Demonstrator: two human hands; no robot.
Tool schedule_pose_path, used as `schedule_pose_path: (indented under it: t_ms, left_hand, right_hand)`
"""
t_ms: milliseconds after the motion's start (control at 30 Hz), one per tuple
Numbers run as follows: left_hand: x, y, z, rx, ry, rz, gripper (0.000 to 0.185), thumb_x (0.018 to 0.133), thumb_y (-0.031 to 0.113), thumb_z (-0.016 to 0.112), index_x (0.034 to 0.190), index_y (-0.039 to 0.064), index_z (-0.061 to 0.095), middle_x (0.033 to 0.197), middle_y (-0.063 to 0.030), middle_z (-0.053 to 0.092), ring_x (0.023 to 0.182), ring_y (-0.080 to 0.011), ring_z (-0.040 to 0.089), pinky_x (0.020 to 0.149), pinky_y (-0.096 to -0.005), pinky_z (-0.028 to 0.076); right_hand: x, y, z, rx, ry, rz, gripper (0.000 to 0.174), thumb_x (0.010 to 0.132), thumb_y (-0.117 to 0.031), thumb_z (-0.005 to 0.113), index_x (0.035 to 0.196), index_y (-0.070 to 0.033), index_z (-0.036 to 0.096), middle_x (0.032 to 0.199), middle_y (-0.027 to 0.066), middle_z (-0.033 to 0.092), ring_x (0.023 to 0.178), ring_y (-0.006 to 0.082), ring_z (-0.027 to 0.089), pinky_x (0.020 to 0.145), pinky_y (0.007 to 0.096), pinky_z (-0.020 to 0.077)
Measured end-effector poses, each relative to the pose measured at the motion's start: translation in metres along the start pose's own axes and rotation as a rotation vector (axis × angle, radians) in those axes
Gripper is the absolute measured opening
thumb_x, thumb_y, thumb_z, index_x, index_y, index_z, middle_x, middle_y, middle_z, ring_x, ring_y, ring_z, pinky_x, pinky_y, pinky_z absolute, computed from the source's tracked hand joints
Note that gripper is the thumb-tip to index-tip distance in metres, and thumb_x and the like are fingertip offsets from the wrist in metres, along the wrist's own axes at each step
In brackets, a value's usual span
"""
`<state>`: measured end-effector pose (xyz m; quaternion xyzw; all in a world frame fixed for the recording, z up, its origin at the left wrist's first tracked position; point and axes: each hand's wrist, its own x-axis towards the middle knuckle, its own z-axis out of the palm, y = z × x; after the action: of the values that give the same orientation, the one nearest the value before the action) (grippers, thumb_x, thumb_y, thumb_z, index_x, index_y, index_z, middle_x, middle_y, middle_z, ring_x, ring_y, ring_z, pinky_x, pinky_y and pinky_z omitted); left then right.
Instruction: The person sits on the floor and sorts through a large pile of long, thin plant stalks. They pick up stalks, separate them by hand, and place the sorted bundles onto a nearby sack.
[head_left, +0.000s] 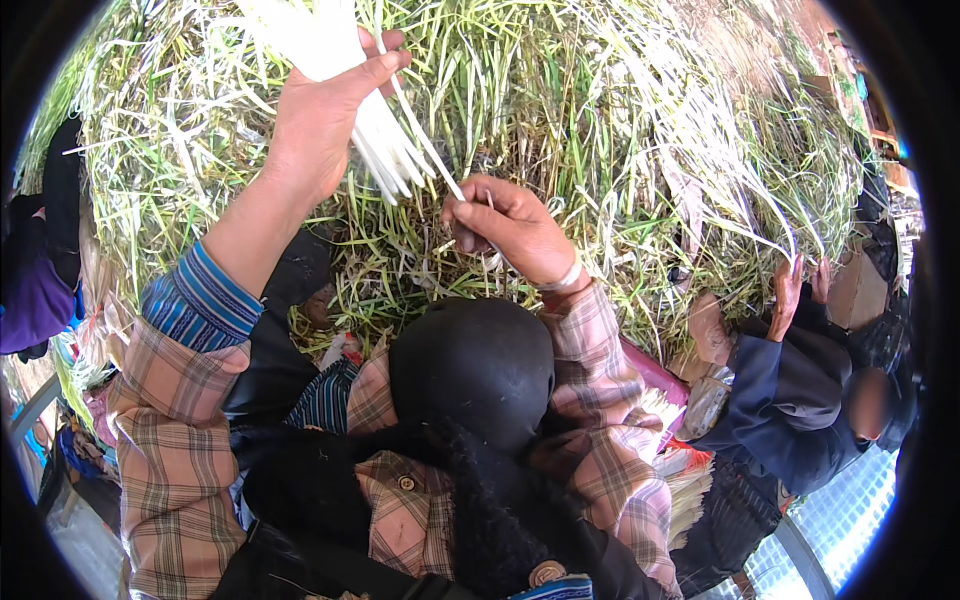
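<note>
My left hand (322, 124) grips a thick bundle of pale white plant stalks (382, 150). The bundle's upper part is washed out by glare, and its cut ends fan out below the palm. One stalk (420, 131) runs separately past the left thumb down to my right hand (502, 214), which pinches its lower end between thumb and fingers. A thin dark sliver (490, 199) shows at the right fingers; what it is I cannot tell. Under both hands spreads a heap of green and yellowed grass-like stems (517, 97).
At the right a co-worker (787, 405) sits with hands (787, 289) on long pale stalks. Beside my right sleeve lies another bundle of pale stalks (690, 491). Purple and dark clothing of another person (37, 307) shows at the left edge. A rounded black surface (472, 371) bulges before my chest.
</note>
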<state>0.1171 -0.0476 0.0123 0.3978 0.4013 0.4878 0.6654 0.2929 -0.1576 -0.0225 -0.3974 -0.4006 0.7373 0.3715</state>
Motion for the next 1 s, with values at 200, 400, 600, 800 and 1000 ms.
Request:
schedule_pose_path:
  t_ms: [200, 400, 600, 800, 1000]
  left_hand:
    - [-0.04, -0.025, 0.017, 0.082, -0.085, -0.291, 0.024, 0.079, -0.001, 0.059, 0.101, 0.002, 0.051, 0.103, -0.0139, 0.06, 0.094, -0.0198, 0.057, 0.085, -0.032, 0.046]
    - [-0.025, -0.02, 0.009, 0.013, 0.016, -0.228, 0.019, 0.079, -0.002, 0.055, 0.097, 0.0, 0.051, 0.091, -0.0115, 0.061, 0.087, -0.0199, 0.059, 0.076, -0.0278, 0.045]
    - [-0.019, -0.011, 0.001, -0.117, 0.058, -0.245, 0.022, 0.083, -0.002, 0.052, 0.103, -0.001, 0.045, 0.097, -0.0136, 0.056, 0.09, -0.0224, 0.059, 0.082, -0.0332, 0.049]
    - [-0.033, -0.023, 0.009, -0.201, -0.073, -0.299, 0.026, 0.082, -0.001, 0.053, 0.107, 0.001, 0.045, 0.099, -0.0151, 0.058, 0.099, -0.0241, 0.057, 0.084, -0.0343, 0.049]
    - [-0.04, -0.025, 0.01, -0.146, -0.184, -0.396, 0.028, 0.082, 0.007, 0.057, 0.109, 0.0, 0.05, 0.102, -0.0133, 0.06, 0.101, -0.0189, 0.055, 0.087, -0.0324, 0.044]
  right_hand:
    - [0.021, 0.002, 0.018, -0.381, 0.371, -0.279, 0.013, 0.086, -0.015, 0.053, 0.088, -0.002, 0.056, 0.066, 0.0041, 0.056, 0.058, 0.0071, 0.05, 0.054, 0.0227, 0.0408]
    - [-0.019, 0.023, 0.002, -0.266, 0.106, 0.015, 0.016, 0.087, -0.017, 0.053, 0.079, -0.003, 0.053, 0.066, 0.0035, 0.055, 0.061, 0.0074, 0.05, 0.056, 0.0219, 0.0406]
    - [-0.074, 0.05, -0.005, 0.065, 0.569, -0.179, 0.04, 0.094, -0.032, 0.039, 0.06, -0.008, 0.041, 0.061, 0.0037, 0.05, 0.056, 0.0114, 0.044, 0.054, 0.0238, 0.0361]
    - [-0.045, 0.028, 0.006, -0.136, 0.539, -0.195, 0.02, 0.086, -0.013, 0.055, 0.102, -0.001, 0.052, 0.088, 0.0029, 0.056, 0.074, 0.0075, 0.049, 0.067, 0.021, 0.0423]
    - [0.002, -0.001, 0.022, -0.256, 0.233, -0.218, 0.013, 0.087, -0.012, 0.052, 0.092, 0.0, 0.055, 0.075, 0.0022, 0.055, 0.069, 0.007, 0.052, 0.064, 0.0212, 0.0431]
